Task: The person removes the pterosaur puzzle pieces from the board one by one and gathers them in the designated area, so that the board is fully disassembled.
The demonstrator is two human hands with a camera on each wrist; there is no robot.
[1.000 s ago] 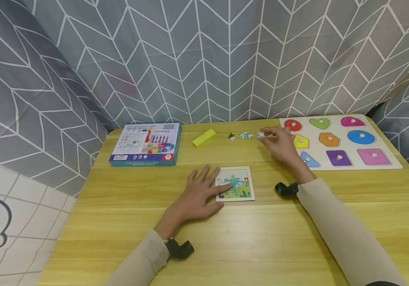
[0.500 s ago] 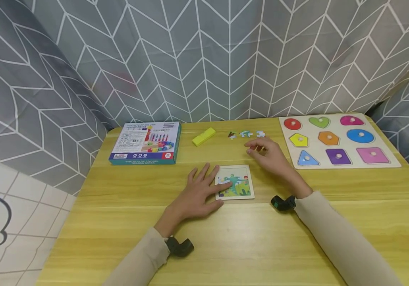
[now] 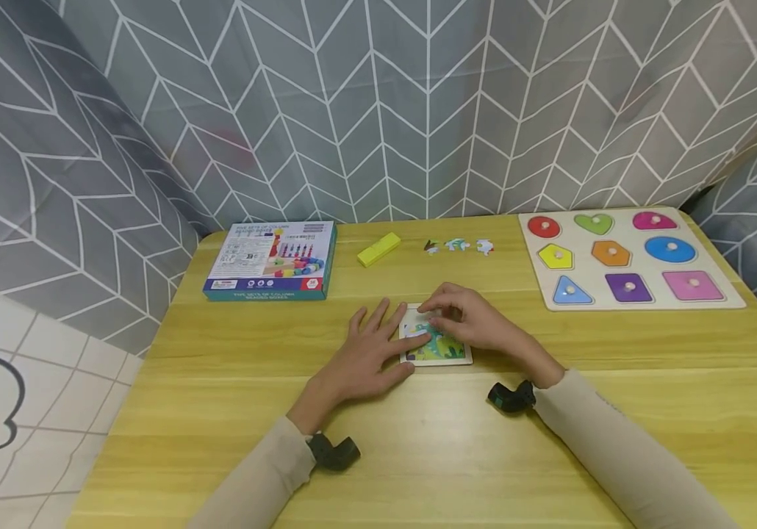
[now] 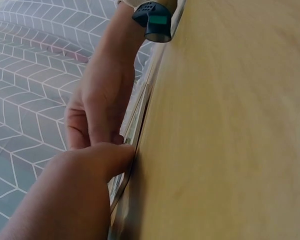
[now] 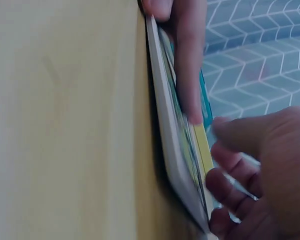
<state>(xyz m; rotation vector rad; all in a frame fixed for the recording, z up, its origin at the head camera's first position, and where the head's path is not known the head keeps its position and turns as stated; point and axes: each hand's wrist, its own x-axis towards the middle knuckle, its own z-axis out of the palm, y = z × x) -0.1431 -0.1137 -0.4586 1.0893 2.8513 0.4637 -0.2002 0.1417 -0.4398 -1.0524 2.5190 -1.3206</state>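
Left hand [image 3: 359,360] lies flat, fingers [image 3: 378,323] straight and spread, tips pressing the left edge of a small square puzzle tray [image 3: 436,355]: thin pale board, rounded corners, glossy green-and-yellow picture pieces seated inside. Right hand [image 3: 478,323] is over the tray's far part, fingers [image 3: 441,303] curled down onto it; whether they pinch a piece cannot be told. Tray lies flat on the smooth yellow wood-grain tabletop [image 3: 418,455], directly under both sets of fingers.

Beyond the fingers, three loose puzzle pieces [image 3: 458,245] and a yellow rectangular block [image 3: 378,250]. Further left of them, a flat printed cardboard box [image 3: 271,261]. Right of the fingers, a wooden shape board [image 3: 722,300] holding nine coloured knobbed shapes in its cut-outs. Grey chevron fabric [image 3: 378,110] behind.
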